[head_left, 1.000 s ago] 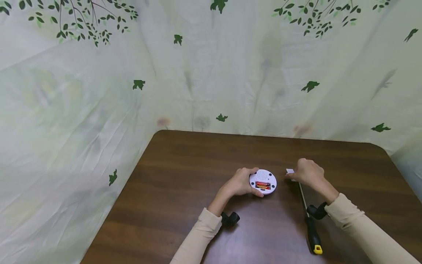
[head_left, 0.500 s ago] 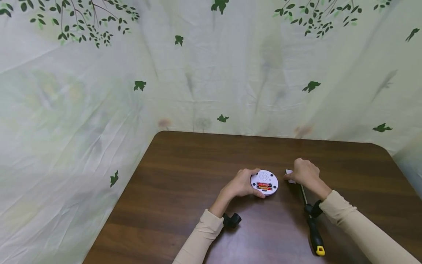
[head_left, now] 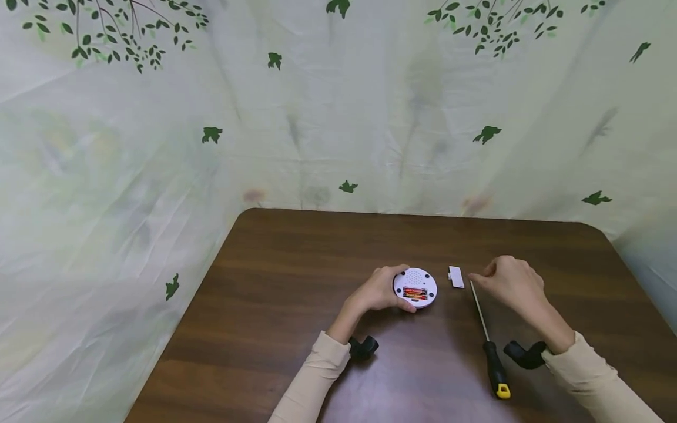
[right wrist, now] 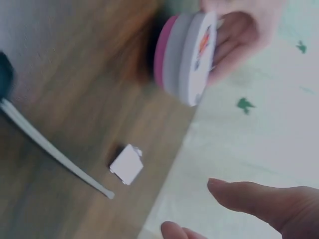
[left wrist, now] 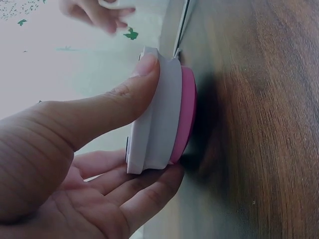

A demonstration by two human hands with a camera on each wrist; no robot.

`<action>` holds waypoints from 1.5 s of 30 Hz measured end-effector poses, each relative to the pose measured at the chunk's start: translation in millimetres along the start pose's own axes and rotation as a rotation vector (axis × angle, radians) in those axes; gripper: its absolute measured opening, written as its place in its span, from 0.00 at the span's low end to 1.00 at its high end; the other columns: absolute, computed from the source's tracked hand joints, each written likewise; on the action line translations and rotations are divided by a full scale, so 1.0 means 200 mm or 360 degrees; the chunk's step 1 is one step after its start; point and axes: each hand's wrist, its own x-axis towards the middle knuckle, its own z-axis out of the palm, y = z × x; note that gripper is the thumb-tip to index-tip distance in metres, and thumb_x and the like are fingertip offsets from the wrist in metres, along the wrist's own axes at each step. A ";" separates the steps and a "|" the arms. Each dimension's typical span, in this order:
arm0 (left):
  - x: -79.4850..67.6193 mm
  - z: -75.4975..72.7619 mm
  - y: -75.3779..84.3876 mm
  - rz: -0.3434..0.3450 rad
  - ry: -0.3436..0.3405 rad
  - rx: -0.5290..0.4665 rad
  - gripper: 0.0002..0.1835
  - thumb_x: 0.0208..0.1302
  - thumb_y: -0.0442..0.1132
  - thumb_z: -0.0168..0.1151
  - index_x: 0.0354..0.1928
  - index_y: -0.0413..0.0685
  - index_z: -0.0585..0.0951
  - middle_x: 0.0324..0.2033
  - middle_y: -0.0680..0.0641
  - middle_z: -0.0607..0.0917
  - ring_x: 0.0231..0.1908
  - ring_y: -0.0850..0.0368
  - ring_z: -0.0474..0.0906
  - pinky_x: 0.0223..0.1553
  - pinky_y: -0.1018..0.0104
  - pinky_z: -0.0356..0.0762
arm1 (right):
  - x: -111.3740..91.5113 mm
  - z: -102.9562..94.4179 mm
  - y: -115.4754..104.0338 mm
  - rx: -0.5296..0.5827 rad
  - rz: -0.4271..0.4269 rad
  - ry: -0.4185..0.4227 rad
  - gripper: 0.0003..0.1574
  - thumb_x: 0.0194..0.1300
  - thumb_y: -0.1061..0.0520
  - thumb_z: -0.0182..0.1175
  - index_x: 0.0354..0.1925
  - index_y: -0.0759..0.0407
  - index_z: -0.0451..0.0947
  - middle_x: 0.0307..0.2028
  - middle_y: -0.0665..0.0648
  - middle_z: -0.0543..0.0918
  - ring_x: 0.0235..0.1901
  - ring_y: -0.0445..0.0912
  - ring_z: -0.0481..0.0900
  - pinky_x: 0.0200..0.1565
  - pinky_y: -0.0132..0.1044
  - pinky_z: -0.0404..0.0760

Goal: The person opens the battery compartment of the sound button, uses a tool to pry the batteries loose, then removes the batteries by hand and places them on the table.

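Observation:
A round white device (head_left: 416, 278) with a pink side facing the table is gripped at its edge by my left hand (head_left: 376, 290). Red batteries (head_left: 415, 293) show in its uncovered compartment. In the left wrist view the thumb (left wrist: 117, 102) presses one side while fingers support it from below. A small white battery cover (head_left: 456, 277) lies on the table right of the device. My right hand (head_left: 515, 286) hovers just right of that cover, thumb and fingers apart in the right wrist view, holding nothing. Below it lies a screwdriver (head_left: 495, 367) with a black and yellow handle.
The brown wooden table (head_left: 296, 252) has its far edge against a pale leaf-patterned cloth (head_left: 370, 117). A black wrist mount (head_left: 364, 348) sits on the left wrist and another mount (head_left: 525, 355) on the right.
My right hand has let go of the white battery cover and moved right, away from it. The cover now lies free on the table. The left hand keeps its grip on the device.

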 end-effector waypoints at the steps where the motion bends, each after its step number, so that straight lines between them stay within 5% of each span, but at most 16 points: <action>1: 0.00 -0.01 0.00 0.0003 0.0005 -0.0006 0.47 0.43 0.45 0.88 0.68 0.44 0.77 0.56 0.44 0.88 0.55 0.52 0.82 0.60 0.65 0.77 | -0.03 -0.01 0.01 -0.0006 0.0000 0.0001 0.23 0.63 0.41 0.69 0.32 0.61 0.88 0.25 0.56 0.85 0.22 0.46 0.75 0.18 0.37 0.67; 3: 0.00 -0.02 0.00 0.0016 0.0007 -0.0012 0.48 0.43 0.45 0.88 0.68 0.43 0.76 0.56 0.43 0.87 0.55 0.51 0.82 0.60 0.65 0.77 | -0.09 -0.03 0.02 -0.0022 -0.0006 -0.0006 0.25 0.64 0.42 0.69 0.39 0.63 0.88 0.35 0.62 0.90 0.26 0.47 0.80 0.19 0.40 0.72; 6: 0.01 -0.04 0.00 0.0036 0.0002 0.0001 0.48 0.45 0.45 0.87 0.69 0.42 0.75 0.57 0.43 0.87 0.56 0.51 0.82 0.61 0.63 0.76 | -0.18 -0.04 0.05 -0.0059 -0.0008 -0.0072 0.25 0.64 0.42 0.70 0.40 0.64 0.87 0.38 0.64 0.90 0.26 0.47 0.81 0.21 0.41 0.74; 13: 0.03 -0.07 0.02 0.0076 0.0007 0.0025 0.49 0.46 0.45 0.86 0.71 0.40 0.73 0.58 0.42 0.86 0.57 0.50 0.81 0.63 0.61 0.77 | -0.36 0.05 0.09 -0.0138 0.0002 -0.0160 0.23 0.59 0.39 0.73 0.33 0.58 0.87 0.30 0.56 0.89 0.24 0.45 0.80 0.21 0.44 0.73; 18: 0.03 -0.07 0.02 0.0071 -0.0010 0.0038 0.53 0.47 0.45 0.85 0.74 0.38 0.68 0.65 0.41 0.81 0.63 0.48 0.79 0.68 0.60 0.74 | -0.45 0.15 0.08 -0.0161 0.0021 -0.0126 0.27 0.57 0.39 0.74 0.17 0.50 0.73 0.16 0.48 0.72 0.21 0.44 0.70 0.20 0.41 0.63; 21: 0.03 -0.07 0.02 0.0064 -0.0007 0.0051 0.54 0.48 0.45 0.85 0.75 0.38 0.67 0.67 0.40 0.80 0.66 0.48 0.77 0.70 0.58 0.72 | -0.48 0.18 0.07 -0.0161 0.0051 -0.0138 0.31 0.58 0.41 0.74 0.13 0.49 0.67 0.13 0.47 0.66 0.18 0.44 0.66 0.20 0.39 0.61; 34: 0.02 -0.04 0.01 0.0020 -0.0008 0.0052 0.55 0.48 0.45 0.86 0.76 0.40 0.66 0.72 0.41 0.75 0.72 0.47 0.71 0.75 0.56 0.65 | -0.47 0.21 0.14 -0.0056 0.0214 -0.0266 0.24 0.61 0.46 0.67 0.16 0.51 0.70 0.14 0.48 0.73 0.18 0.45 0.71 0.21 0.38 0.63; 39: 0.01 -0.02 0.01 0.0010 0.0004 0.0019 0.54 0.47 0.45 0.86 0.75 0.39 0.68 0.71 0.42 0.77 0.70 0.47 0.73 0.74 0.56 0.67 | -0.45 0.09 0.22 -0.0021 0.0292 -0.0151 0.15 0.62 0.43 0.63 0.26 0.51 0.80 0.18 0.46 0.78 0.22 0.46 0.73 0.21 0.40 0.65; 45: 0.00 -0.01 -0.01 0.0024 0.0023 -0.0010 0.53 0.46 0.45 0.86 0.74 0.38 0.70 0.65 0.42 0.81 0.64 0.49 0.78 0.69 0.58 0.72 | -0.45 -0.06 0.28 0.0081 0.0256 0.0208 0.23 0.65 0.40 0.66 0.39 0.58 0.84 0.25 0.48 0.86 0.23 0.39 0.75 0.25 0.38 0.67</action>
